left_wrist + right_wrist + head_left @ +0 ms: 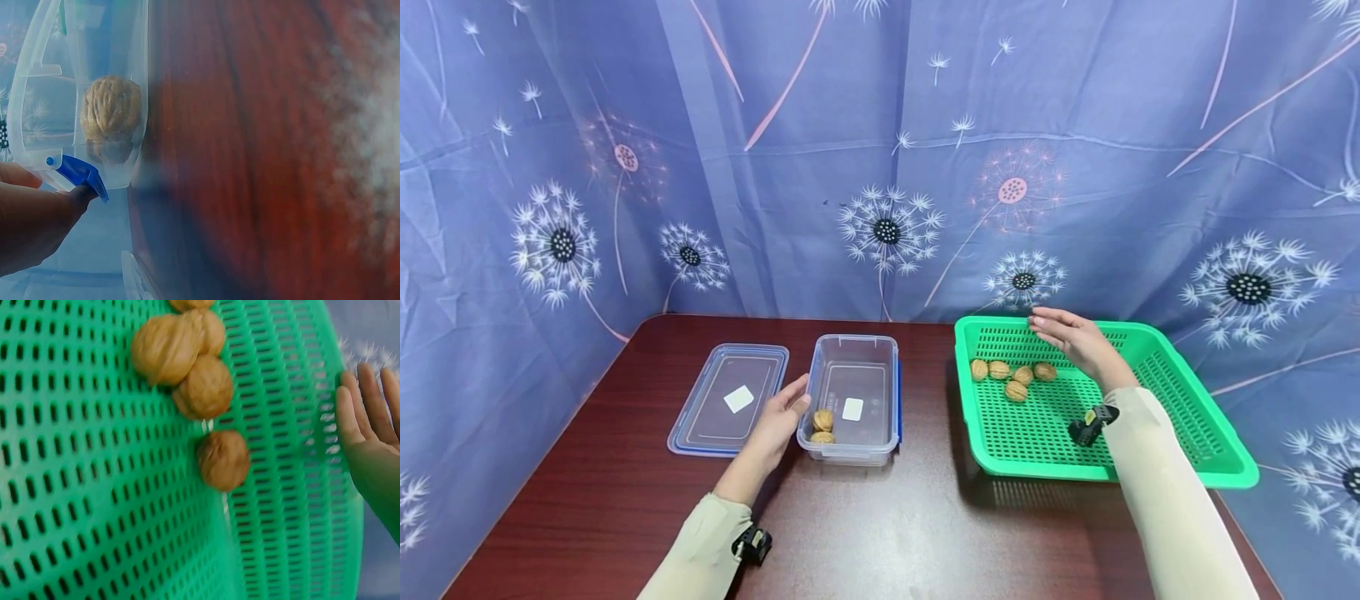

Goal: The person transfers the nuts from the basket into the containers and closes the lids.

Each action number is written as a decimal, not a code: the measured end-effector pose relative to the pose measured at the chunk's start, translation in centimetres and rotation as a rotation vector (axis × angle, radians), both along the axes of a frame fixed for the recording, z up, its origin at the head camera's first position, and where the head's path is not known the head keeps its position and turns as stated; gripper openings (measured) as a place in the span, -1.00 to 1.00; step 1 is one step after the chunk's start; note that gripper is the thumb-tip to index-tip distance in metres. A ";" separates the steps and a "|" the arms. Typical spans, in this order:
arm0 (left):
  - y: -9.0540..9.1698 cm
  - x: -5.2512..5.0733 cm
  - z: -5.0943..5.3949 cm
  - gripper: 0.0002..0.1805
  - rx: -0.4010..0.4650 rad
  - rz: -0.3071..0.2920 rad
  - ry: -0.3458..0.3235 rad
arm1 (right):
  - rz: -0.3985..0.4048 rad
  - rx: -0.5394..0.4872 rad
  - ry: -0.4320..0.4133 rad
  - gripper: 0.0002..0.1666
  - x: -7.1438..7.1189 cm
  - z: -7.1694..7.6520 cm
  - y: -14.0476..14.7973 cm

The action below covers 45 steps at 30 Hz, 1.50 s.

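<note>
My left hand [778, 421] touches the left side of a clear plastic container [861, 379], its fingers mostly straight along the rim. In the left wrist view the thumb [47, 219] meets a blue latch [81, 172] that hangs from the container. Two walnuts [822, 421] lie in the container's front left corner. My right hand [1078, 340] hovers over the back of a green basket [1045, 469], its fingers extended and holding nothing. Several walnuts [1017, 391] sit on the basket's floor toward the back left; the right wrist view shows them close up, some touching [165, 350].
A clear lid with a blue seal [700, 429] lies flat left of the container, on the dark red-brown table [880, 533]. Blue dandelion-print fabric [805, 217] hangs behind and on the left. A black wrist camera is strapped to each sleeve.
</note>
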<state>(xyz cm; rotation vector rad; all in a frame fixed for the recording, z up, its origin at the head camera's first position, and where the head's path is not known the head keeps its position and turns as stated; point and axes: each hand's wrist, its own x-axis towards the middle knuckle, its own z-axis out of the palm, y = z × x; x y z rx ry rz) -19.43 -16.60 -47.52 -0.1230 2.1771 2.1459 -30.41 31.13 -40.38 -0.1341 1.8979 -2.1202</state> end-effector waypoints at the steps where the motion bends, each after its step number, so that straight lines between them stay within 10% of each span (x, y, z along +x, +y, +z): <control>1: 0.0 0.0 0.0 -0.48 -0.001 -0.002 0.001 | 0.006 0.002 -0.010 -0.47 0.0 -0.2 0.3; 15: -0.1 0.2 0.3 -0.48 0.002 -0.009 -0.004 | 0.183 0.404 -0.019 -0.29 0.6 -3.1 3.7; 45: 0.0 0.4 0.4 -0.47 0.016 -0.029 0.012 | 0.263 0.545 -0.136 -0.31 0.5 -5.2 4.5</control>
